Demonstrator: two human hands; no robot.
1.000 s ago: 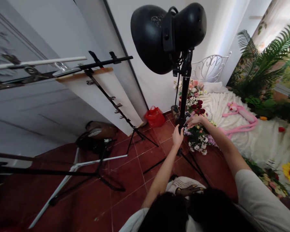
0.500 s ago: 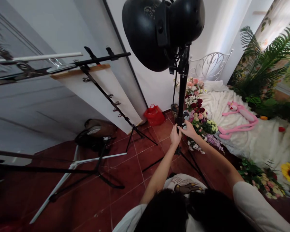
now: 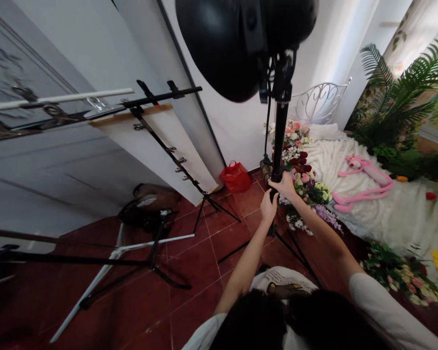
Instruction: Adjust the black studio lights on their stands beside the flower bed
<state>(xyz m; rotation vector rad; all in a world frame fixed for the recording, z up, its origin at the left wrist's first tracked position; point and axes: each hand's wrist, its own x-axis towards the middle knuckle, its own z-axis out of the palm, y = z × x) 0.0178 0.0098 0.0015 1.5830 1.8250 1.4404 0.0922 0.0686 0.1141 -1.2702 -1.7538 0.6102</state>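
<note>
A black light stand (image 3: 279,138) rises in front of me, its tripod legs spread on the floor. At its top sits a large black studio light (image 3: 219,43), partly cut off by the upper edge of the view. My left hand (image 3: 269,208) is wrapped round the pole, low on it. Just above, my right hand (image 3: 284,188) is closed on the stand near its collar, thumb across the front. A thin black cable (image 3: 267,129) hangs beside the pole. Parts of the collar are hidden behind my fingers.
Left stand backdrop supports with a white backdrop sheet (image 3: 149,150), metal clips and a white tripod leg (image 3: 83,294). A red bag (image 3: 235,177) lies by the wall. At right are artificial flowers (image 3: 301,163), a white blanket (image 3: 368,214) and a pink plush toy (image 3: 372,177).
The studio light has risen and looms larger at the top of the view. My right hand has moved up the stand, now higher than my left. The view has shifted slightly.
</note>
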